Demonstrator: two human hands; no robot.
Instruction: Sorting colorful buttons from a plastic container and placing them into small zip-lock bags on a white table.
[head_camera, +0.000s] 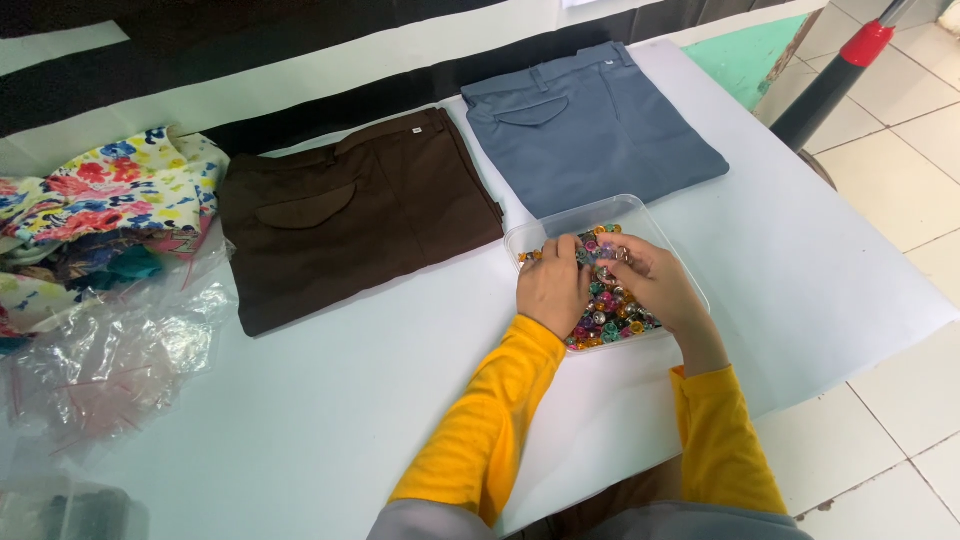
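Observation:
A clear plastic tray (626, 211) holds several small coloured beads (610, 320) on the white table. My left hand (553, 285) rests in the tray with its fingers curled over the beads. My right hand (655, 282) is beside it, fingertips pinched among the beads near the tray's middle. Whether either hand holds a bead is hidden by the fingers. Both arms wear yellow sleeves.
Folded brown trousers (360, 215) and folded blue-grey trousers (590, 125) lie beyond the tray. Floral fabric (105, 195) and crumpled clear plastic bags (120, 350) sit at the left. The white table (300, 420) ends at the right above a tiled floor; a black and red pole (835, 75) stands there.

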